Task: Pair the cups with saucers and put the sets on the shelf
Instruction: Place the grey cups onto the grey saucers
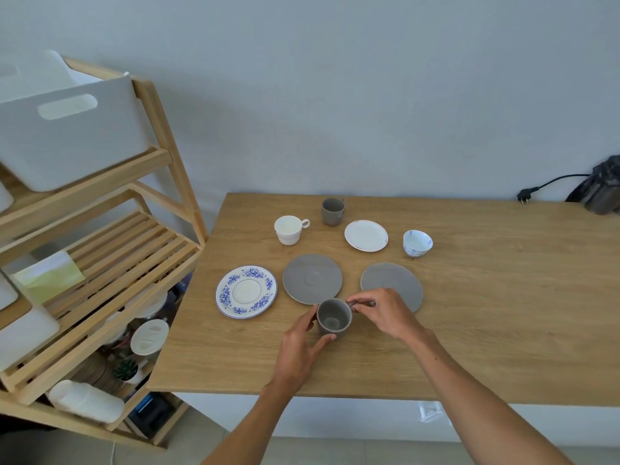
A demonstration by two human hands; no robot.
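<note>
Cup (333, 319) — the grey one nearest the table's front edge — sits between both hands, upright with its mouth open to the camera. Left hand (298, 344) cradles the cup's body from 8 o'clock, fingers curled against the wall and thumb at the lower rim. Right hand (385, 313) closes on the handle at the cup's 2 o'clock, fingertips pinched together there. Whether the cup rests on the table (503, 330) or is lifted just clear cannot be told.

Governing relation: the nearer grey saucer (312, 278) lies at 11 o'clock from the cup, its near rim just beside the cup's far rim. A second grey saucer (392, 285) lies at 1 o'clock, partly behind the right hand. Both are close; the left one shows a centre ring to seat the cup.

Judged next move: a short lift up and away to 11 o'clock. The shelf (134, 250) stands at 9 o'clock — the left hand is nearer to it.
</note>
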